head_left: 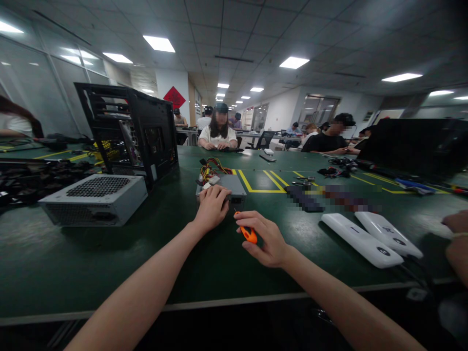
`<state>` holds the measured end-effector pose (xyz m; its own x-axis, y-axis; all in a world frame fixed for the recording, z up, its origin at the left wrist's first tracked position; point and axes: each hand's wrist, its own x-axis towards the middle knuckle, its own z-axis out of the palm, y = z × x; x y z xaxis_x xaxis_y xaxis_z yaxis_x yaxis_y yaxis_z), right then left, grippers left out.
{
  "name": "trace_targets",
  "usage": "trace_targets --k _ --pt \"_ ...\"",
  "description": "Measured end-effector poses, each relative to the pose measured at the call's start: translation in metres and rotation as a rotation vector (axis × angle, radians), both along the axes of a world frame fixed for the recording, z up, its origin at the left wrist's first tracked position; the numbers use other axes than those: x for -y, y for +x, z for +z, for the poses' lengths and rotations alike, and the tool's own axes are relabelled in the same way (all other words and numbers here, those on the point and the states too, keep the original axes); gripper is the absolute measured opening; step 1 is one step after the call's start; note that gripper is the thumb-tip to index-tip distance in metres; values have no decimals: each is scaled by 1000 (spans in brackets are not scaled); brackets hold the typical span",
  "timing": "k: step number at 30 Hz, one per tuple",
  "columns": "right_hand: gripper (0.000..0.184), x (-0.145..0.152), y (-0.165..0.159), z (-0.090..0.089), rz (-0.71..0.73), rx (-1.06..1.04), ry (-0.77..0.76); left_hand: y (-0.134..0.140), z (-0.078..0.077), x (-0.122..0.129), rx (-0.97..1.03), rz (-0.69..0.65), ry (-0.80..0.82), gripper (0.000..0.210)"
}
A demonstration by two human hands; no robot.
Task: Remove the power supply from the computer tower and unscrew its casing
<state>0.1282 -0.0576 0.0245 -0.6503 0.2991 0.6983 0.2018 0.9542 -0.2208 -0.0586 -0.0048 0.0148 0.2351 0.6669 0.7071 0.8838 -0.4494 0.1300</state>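
Observation:
A small grey computer power supply (237, 184) lies on the green table in front of me, its socket side toward me. Over its left top and front edge curls my left hand (212, 207), gripping it. A bundle of coloured cables (214, 167) with white connectors sits at its back left. Between the thumb and fingers of my right hand (268, 239) is an orange-handled screwdriver (249, 234). Its thin tip points up and left, close to the power supply's front face; whether it touches there I cannot tell.
A larger power supply (95, 200) and an open black computer case (157, 131) stand to the left. Two white boxes (360, 239) with cords lie right, near a dark, blurred-out object (305, 199). A person (219, 131) sits opposite; another person's hand (457, 222) shows at the right edge.

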Motion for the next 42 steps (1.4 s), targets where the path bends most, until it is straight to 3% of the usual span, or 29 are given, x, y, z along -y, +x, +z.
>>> trace_targets --k 5,12,19,24,32,38,42 --pt "32 -2 -1 -4 -15 -72 -25 0 0 0 -7 -2 5 27" --pt "38 3 -1 6 -6 51 20 0 1 0 -5 -12 7 25" --pt "34 -3 1 -5 -23 -110 -16 0 0 -1 -15 6 3 27" --pt "39 2 1 1 16 4 -10 0 -1 -2 -9 -1 21 27" --pt "29 -2 1 -3 -18 -129 -20 0 -1 -2 -9 -2 13 27" --pt "35 3 0 4 25 -9 -25 0 0 0 -10 -6 11 26" --pt "29 0 1 -1 -14 -100 -45 0 0 -1 -8 -3 13 26"
